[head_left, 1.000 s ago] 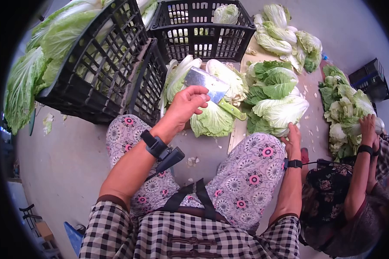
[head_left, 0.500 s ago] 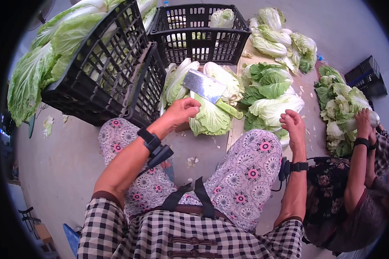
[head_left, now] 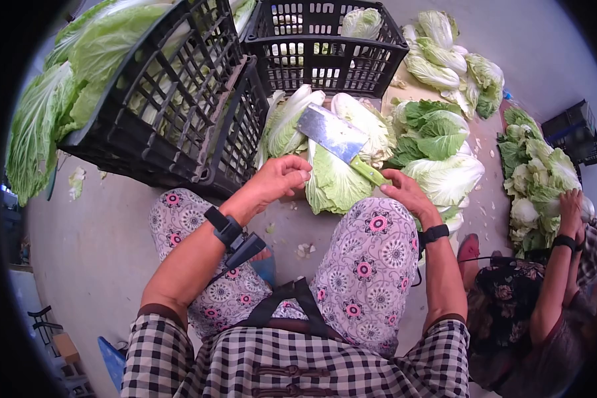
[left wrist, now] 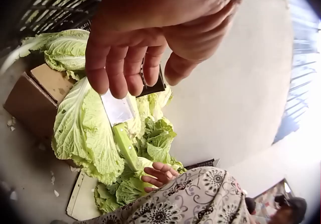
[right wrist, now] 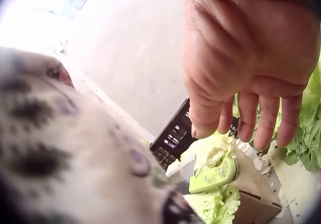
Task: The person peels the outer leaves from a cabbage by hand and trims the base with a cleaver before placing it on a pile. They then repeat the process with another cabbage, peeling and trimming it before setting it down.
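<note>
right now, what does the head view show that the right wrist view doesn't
Only the head view shows the left hand, the checked sleeves and a red shoe. Only the right wrist view shows the palm of the right hand and a broad side of the cardboard box by the cleaver. Both show that hand, the cleaver and the patterned trousers.

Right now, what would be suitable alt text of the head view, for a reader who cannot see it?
Open right hand near the green handle of a cleaver lying on cabbages; open left hand in front of them. Black crates stand behind.
</note>
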Action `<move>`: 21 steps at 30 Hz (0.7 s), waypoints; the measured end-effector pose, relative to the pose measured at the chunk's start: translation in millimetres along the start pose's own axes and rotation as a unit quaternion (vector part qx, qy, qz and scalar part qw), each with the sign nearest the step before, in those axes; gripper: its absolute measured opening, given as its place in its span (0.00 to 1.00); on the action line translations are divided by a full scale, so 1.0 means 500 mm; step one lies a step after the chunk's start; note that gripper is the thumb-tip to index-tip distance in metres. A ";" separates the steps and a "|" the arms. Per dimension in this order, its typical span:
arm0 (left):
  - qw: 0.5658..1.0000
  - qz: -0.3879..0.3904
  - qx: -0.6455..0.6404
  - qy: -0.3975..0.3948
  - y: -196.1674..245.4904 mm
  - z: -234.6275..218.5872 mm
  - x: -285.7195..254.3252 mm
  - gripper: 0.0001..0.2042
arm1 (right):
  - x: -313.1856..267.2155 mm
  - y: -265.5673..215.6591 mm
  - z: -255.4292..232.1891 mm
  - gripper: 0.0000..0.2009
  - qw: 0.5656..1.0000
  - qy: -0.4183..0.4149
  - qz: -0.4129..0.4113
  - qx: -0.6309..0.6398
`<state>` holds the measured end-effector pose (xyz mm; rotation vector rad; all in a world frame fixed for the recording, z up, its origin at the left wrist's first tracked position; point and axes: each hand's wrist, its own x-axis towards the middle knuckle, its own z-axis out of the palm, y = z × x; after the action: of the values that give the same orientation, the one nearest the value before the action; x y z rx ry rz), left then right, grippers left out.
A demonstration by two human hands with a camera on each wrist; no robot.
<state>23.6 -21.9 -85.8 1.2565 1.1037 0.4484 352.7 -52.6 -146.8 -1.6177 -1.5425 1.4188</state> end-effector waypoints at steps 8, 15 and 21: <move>1.000 -0.009 -0.014 -0.016 0.013 0.002 0.007 0.16 | 0.058 0.000 0.015 0.20 0.999 -0.008 0.042 0.021; 0.999 0.015 0.016 -0.033 -0.009 -0.001 0.038 0.15 | -0.021 -0.040 -0.054 0.17 0.988 0.088 -0.012 0.123; 0.998 0.044 0.010 -0.033 -0.020 0.003 0.057 0.15 | -0.112 -0.076 -0.093 0.21 0.918 0.139 -0.178 0.326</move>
<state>35.1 -3.1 -106.8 1.3327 1.0012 0.4598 388.6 -81.3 -78.5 -1.0152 -0.9797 1.2461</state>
